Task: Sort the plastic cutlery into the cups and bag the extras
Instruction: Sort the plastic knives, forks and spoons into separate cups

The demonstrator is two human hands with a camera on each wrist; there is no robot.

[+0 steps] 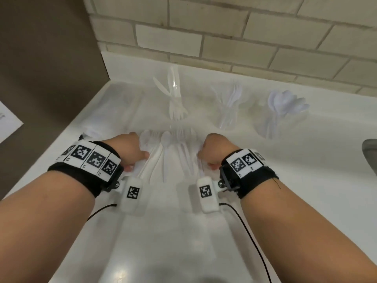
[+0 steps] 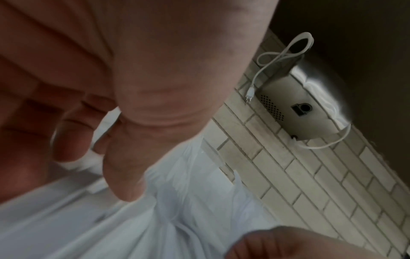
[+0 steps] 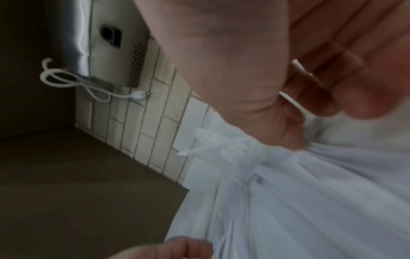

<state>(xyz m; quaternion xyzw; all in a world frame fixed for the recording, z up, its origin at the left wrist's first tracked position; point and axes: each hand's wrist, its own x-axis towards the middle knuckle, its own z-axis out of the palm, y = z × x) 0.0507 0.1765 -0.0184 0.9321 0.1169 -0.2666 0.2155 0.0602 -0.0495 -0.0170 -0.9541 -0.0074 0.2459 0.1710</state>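
Basically the clear bag (image 1: 173, 152) of extra cutlery lies on the white bench (image 1: 265, 180) between both hands, forks and spoons showing through it. Left hand (image 1: 130, 152) fingers clamped on the bag's left edge, right hand (image 1: 216, 150) fingers clamped on its right edge, likely stretching the mouth flat to close it. Behind stand three clear cups: knives (image 1: 173, 94), forks (image 1: 228, 105), spoons (image 1: 281, 111), so sorting looks done, against the brick wall (image 1: 244, 37)

Three cups (image 1: 226, 111) of cutlery lining the brick wall (image 1: 224, 35), open tabletop (image 1: 163, 242) nearer than the cups, brown panel (image 1: 40, 58) closing their left
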